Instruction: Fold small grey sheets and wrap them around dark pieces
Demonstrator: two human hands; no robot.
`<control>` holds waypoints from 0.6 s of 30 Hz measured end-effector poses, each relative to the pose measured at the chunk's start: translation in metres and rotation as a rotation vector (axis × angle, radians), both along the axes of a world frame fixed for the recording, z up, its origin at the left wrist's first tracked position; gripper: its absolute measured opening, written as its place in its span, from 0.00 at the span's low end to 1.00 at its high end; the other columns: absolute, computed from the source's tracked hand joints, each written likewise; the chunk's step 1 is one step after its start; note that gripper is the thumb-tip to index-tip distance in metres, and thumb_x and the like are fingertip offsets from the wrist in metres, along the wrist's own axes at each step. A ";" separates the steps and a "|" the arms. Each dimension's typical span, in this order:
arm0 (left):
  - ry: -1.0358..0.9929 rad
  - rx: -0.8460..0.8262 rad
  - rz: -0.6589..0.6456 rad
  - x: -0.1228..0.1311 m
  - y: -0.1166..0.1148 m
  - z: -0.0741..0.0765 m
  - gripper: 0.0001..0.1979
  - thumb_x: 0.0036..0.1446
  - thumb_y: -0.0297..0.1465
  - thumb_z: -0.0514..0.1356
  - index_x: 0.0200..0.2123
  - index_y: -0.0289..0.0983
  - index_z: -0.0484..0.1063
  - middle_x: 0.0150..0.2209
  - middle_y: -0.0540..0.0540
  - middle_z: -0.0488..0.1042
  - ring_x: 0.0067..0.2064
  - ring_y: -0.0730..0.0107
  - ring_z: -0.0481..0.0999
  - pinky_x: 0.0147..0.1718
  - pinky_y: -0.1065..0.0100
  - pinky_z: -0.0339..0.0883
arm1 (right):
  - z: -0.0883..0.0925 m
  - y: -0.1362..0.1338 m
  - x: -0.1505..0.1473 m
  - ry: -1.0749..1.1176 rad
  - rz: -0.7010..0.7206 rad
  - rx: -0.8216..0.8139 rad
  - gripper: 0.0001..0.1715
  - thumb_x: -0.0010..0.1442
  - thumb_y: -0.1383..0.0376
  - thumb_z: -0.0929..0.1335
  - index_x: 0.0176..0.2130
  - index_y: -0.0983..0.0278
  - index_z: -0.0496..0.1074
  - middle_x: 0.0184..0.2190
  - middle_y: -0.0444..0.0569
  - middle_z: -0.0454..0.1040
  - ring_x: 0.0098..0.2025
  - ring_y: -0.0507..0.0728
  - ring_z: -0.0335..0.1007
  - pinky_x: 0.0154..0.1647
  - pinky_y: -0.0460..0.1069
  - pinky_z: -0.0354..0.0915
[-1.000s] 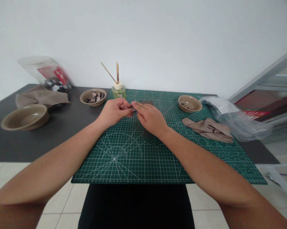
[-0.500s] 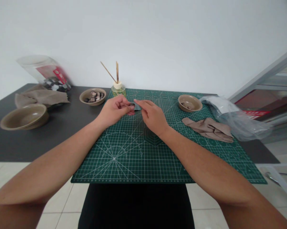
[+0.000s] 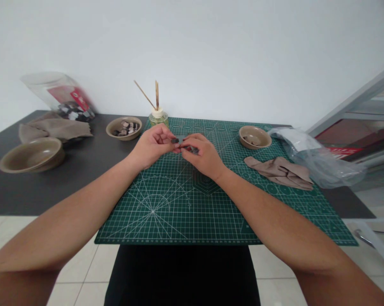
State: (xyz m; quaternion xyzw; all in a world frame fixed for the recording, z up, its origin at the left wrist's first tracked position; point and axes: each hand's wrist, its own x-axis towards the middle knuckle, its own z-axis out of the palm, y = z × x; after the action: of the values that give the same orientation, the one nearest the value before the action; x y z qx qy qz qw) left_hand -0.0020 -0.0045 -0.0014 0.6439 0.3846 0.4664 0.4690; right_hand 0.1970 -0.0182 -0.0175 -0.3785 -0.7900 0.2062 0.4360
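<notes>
Over the far middle of the green cutting mat [image 3: 179,221], both hands meet fingertip to fingertip. My left hand [image 3: 153,146] is closed in a pinch on a small dark piece [image 3: 175,140], mostly covered by the fingers. My right hand [image 3: 204,155] is closed too, its thumb and fingers gripping a small, thin grey sheet [image 3: 194,150] beside that piece. The sheet's exact kind is too small to make out. Behind the left hand stands a reed diffuser bottle [image 3: 158,117] with thin sticks.
A bowl of dark and pale small pieces [image 3: 124,128] stands left of the mat. Another bowl [image 3: 254,137] with a few bits is at right, near a brown cloth [image 3: 281,172] and a clear plastic bag [image 3: 319,161]. Far left are a tilted bowl [image 3: 32,155], a cloth [image 3: 58,129] and a filled bag [image 3: 64,95].
My right forefinger, stretched out along the grey sheet before, is now curled in, and the right fingers pinch close to the left fingertips. The left hand has barely moved.
</notes>
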 end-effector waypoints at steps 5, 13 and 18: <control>-0.015 0.034 0.029 -0.002 0.003 -0.004 0.19 0.40 0.33 0.74 0.31 0.40 0.68 0.25 0.54 0.72 0.27 0.72 0.74 0.34 0.62 0.76 | 0.001 0.000 0.001 0.051 0.002 -0.019 0.04 0.60 0.64 0.75 0.39 0.59 0.82 0.45 0.49 0.80 0.48 0.57 0.76 0.53 0.55 0.72; -0.072 0.012 0.024 -0.001 0.003 -0.005 0.20 0.39 0.30 0.75 0.28 0.40 0.65 0.26 0.53 0.73 0.30 0.70 0.77 0.35 0.62 0.78 | 0.001 -0.001 0.001 0.062 0.003 -0.023 0.03 0.60 0.65 0.76 0.38 0.59 0.82 0.44 0.48 0.79 0.49 0.57 0.75 0.53 0.55 0.72; -0.079 0.000 0.013 -0.002 0.004 -0.006 0.20 0.40 0.29 0.75 0.28 0.40 0.65 0.28 0.53 0.76 0.32 0.69 0.80 0.37 0.61 0.79 | 0.003 -0.001 0.001 0.067 0.022 -0.065 0.02 0.60 0.65 0.76 0.37 0.57 0.81 0.43 0.47 0.79 0.52 0.58 0.74 0.55 0.56 0.71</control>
State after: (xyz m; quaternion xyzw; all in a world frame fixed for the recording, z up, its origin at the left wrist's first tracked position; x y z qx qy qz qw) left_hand -0.0041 -0.0008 -0.0074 0.6223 0.3698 0.4945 0.4811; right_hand 0.1980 -0.0193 -0.0143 -0.3765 -0.7719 0.2494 0.4475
